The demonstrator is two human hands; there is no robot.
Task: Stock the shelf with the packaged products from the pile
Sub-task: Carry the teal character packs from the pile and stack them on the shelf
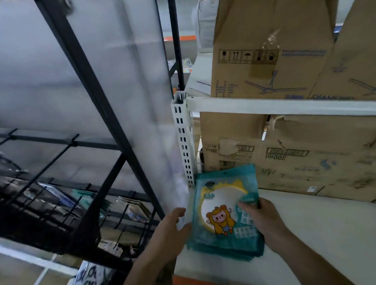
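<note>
White shelving fills the right of the head view, hung on a slotted upright (183, 142). To the right of the upright, an upper shelf board (266, 106) bears tall cardboard boxes (269, 54) printed with ceiling fans. Below that board, still right of the upright, more worn boxes (311, 155) stand at the back of the lower shelf (326, 227). At the foot of the upright, on the lower shelf's front part, lies the stack of teal packets (223, 207), its top packet showing a cartoon figure in yellow. The right hand (264, 221) grips the stack's right edge, thumb clamped on top and fingers hidden beneath. The left hand (172, 230) touches the stack's left edge, thumb spread from the fingers; motion blur hides whether they close on it. Left of the upright stand a translucent panel (52, 72) and a black wire rack (73, 167), with small packaged goods (134, 208) hanging low on it.
</note>
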